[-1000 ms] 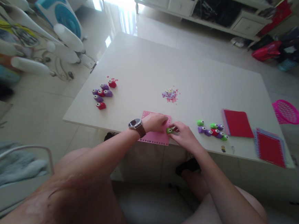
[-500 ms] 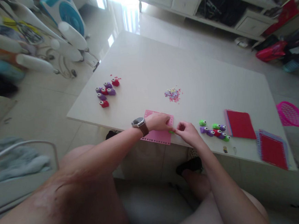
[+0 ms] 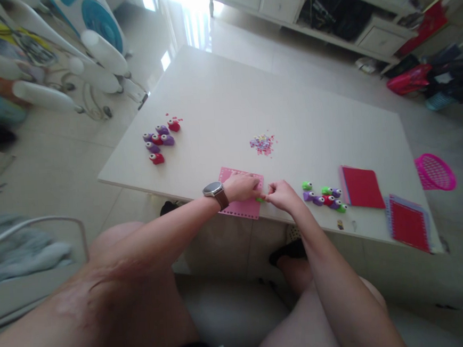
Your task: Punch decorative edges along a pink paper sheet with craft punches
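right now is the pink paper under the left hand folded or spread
Spread flat: the pink paper lies beneath the left hand, rows of punched holes showing along opposite edges.

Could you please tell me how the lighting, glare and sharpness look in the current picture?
In the head view, bright glare streaks the glossy pale tile floor at the top; also there, the white rectangular table is softly lit, the small multicoloured confetti pile looks soft, its single shapes indistinct, yet the pink paper sheet shows dark holes along its near edge.
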`<state>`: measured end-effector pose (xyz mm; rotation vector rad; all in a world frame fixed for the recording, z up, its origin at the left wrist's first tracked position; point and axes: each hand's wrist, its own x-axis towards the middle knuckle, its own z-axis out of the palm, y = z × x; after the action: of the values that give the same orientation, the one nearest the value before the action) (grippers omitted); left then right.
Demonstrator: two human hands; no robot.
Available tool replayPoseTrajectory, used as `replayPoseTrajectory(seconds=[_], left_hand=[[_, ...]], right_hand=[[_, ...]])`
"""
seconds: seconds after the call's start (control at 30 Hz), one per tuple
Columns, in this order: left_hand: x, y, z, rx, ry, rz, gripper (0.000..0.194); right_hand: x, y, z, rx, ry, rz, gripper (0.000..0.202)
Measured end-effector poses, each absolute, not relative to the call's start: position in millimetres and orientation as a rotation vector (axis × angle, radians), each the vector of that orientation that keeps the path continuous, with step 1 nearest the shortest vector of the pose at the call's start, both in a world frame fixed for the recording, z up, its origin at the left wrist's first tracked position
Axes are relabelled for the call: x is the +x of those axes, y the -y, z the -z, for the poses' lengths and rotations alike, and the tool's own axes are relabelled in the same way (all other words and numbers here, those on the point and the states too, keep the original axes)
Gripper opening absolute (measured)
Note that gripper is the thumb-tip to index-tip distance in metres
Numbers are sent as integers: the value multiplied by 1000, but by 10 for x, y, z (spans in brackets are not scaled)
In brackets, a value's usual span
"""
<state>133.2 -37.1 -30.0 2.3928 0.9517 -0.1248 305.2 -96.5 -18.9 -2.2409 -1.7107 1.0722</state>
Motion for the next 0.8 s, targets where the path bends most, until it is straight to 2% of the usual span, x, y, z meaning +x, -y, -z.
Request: replayPoseTrajectory(seconds=[0.2, 0.43, 0.67, 0.8], left_hand=[[1333, 422, 290, 2467, -931, 147, 47], [1293, 357, 220, 2410, -876, 282, 54], [1264, 267, 310, 2401, -838, 267, 38], [1274, 248, 377, 2428, -816, 192, 35]], right_hand=[[2980, 959, 141, -2273, 1754, -1010, 43], [2987, 996, -14, -2247, 1835, -973, 36], [3082, 1090, -35, -2062, 1878, -880, 13], [3049, 1143, 87, -1858, 2088, -843, 15]])
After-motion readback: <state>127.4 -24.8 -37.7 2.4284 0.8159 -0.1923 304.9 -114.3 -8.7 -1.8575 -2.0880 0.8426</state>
